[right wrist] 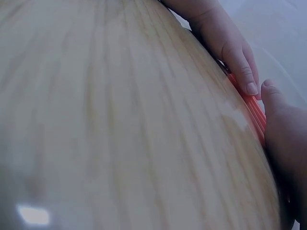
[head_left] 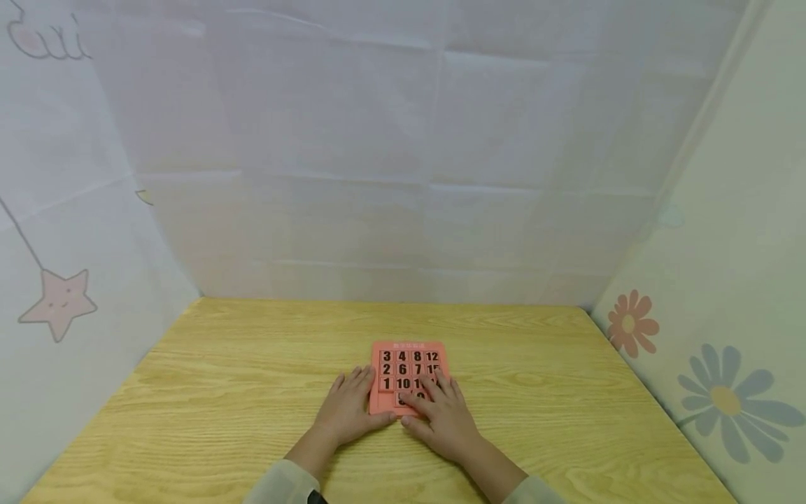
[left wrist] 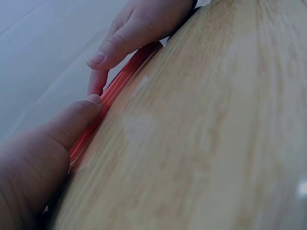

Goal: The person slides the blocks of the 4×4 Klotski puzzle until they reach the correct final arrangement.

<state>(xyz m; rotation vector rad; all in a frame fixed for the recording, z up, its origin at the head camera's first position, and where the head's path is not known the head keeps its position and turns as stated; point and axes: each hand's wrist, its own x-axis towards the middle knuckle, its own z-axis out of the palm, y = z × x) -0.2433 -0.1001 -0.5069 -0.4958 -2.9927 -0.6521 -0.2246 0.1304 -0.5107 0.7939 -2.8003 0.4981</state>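
A pink number sliding puzzle lies flat on the wooden table, its black-numbered tiles facing up. Its top row reads 3, 4, 8, 12, and a bare slot shows at the bottom left, beside the 5 tile. My left hand holds the puzzle at its lower left, fingers along the left side and thumb at the near edge. Over the lower right tiles lies my right hand, fingers extended, a fingertip touching the 5 tile; it hides some numbers. In the left wrist view, the left thumb presses the puzzle's red side.
The wood-grain table spreads around the puzzle on all sides. Pale cloth walls stand behind it and to both sides, printed with a star at left and flowers at right.
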